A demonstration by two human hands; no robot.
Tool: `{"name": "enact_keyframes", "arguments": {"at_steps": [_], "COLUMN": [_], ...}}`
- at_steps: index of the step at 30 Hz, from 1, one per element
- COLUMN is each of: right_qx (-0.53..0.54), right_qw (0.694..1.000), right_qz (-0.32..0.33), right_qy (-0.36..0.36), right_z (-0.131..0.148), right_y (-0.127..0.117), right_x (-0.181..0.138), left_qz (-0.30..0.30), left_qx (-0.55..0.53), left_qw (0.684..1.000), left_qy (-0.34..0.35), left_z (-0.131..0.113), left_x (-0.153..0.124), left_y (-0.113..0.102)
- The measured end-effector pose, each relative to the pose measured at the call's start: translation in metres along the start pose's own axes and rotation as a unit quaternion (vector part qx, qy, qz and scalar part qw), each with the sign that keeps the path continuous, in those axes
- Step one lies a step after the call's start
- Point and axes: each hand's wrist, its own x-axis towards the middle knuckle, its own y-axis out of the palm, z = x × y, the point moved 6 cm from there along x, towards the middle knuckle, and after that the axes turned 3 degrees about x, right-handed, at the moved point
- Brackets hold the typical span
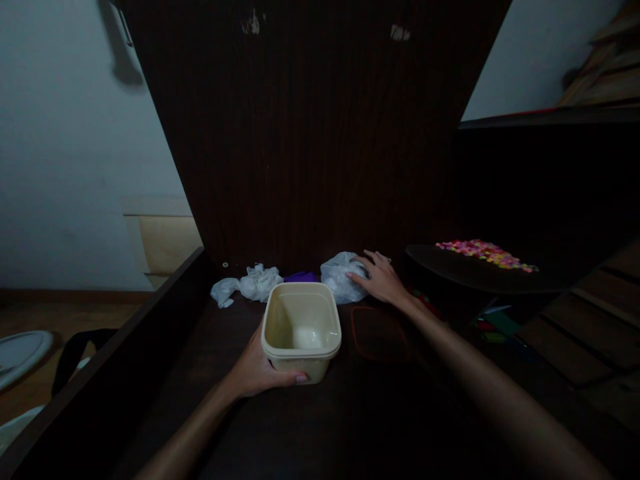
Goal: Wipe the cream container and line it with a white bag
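My left hand (260, 367) grips a cream plastic container (303, 363) by its left side, thumb across the front wall. The container has no lid on it, and its inside shows nothing but bare plastic. At the back of the dark surface, my right hand (377, 277) rests its spread fingers on a whitish plastic bag (340, 277), which looks bunched up with something inside. Between the bags a bit of purple material (300, 277) shows behind the container. A second crumpled white bag (257, 283) lies to the left.
A thin reddish-orange rectangular outline, perhaps a lid (380, 333), lies right of the container. Small pink and yellow pieces (485, 253) are heaped on a dark curved shelf (450, 270). A raised side board (125, 360) borders the left, and a tall dark panel (310, 133) stands behind.
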Motion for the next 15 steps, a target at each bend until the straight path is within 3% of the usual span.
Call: {"name": "enact_keyframes", "arguments": {"at_steps": [2,4,7,11,15], "right_qx": [0.018,0.06,0.109,0.081,0.037], "right_qw": [0.998,0.997,0.986,0.954,0.941], "right_qz": [-0.048,-0.027,0.108,0.287,0.335], "right_qy": [-0.019,-0.046,-0.068,-0.032,-0.009], "right_z": [-0.002,-0.002,-0.002,-0.009,-0.014], "right_y": [-0.019,-0.026,-0.013,0.017,0.031], "right_x": [-0.014,-0.033,-0.065,-0.104,-0.115], "left_qz": [-0.002,-0.005,-0.013,-0.01,-0.015], "left_qx": [0.001,0.004,0.015,0.018,0.03], "left_qw": [1.0,1.0,1.0,0.999,0.999], "left_qy": [0.004,0.01,0.019,0.03,0.033], "left_z": [0.001,0.002,0.004,0.006,0.008], "left_x": [0.0,-0.001,-0.002,-0.002,-0.004], "left_y": [0.0,0.0,-0.001,-0.001,-0.001]}}
